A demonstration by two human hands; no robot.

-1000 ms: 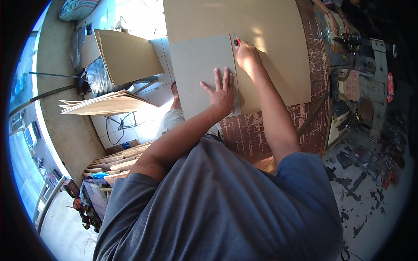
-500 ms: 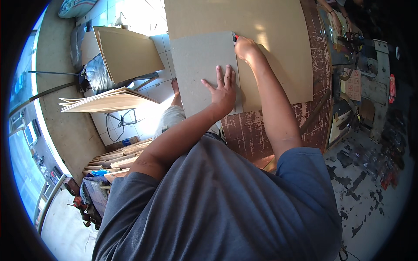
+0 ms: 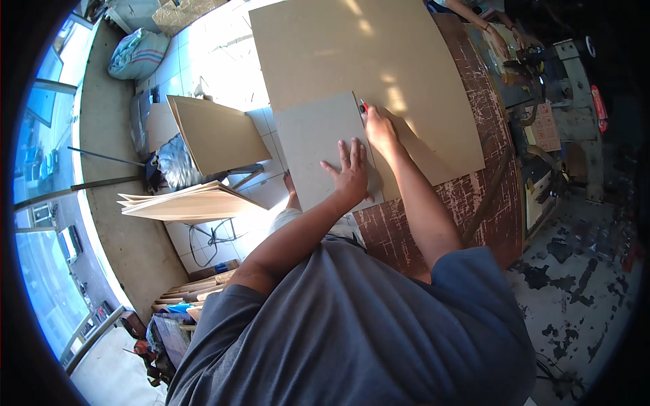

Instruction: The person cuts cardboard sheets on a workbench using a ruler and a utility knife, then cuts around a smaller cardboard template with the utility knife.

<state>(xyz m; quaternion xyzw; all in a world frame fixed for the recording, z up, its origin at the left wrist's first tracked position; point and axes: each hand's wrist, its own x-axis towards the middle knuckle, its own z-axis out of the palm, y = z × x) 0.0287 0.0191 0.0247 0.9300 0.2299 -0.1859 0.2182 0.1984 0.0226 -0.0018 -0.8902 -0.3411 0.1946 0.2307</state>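
A grey board (image 3: 308,132) lies on top of a large tan board (image 3: 433,81), covering its near left part. My left hand (image 3: 351,177) presses down on the grey board near its right edge, flat with fingers spread. My right hand (image 3: 381,132) is closed around a red and black cutter knife (image 3: 364,107). The knife's tip end is beside the grey board's right edge, close to its far right corner. The blade itself is too small to make out.
Both boards rest on a worn brown table (image 3: 433,210). Folded tan sheets (image 3: 217,139) and a stack of thin sheets (image 3: 193,205) stand at the left. Another person's hand (image 3: 497,42) is at the far right, near a metal machine frame (image 3: 579,122).
The whole view has tilted, so the scene sits lower in the picture. My right hand has drawn the knife slightly nearer along the grey board's edge. My left hand stays on the board.
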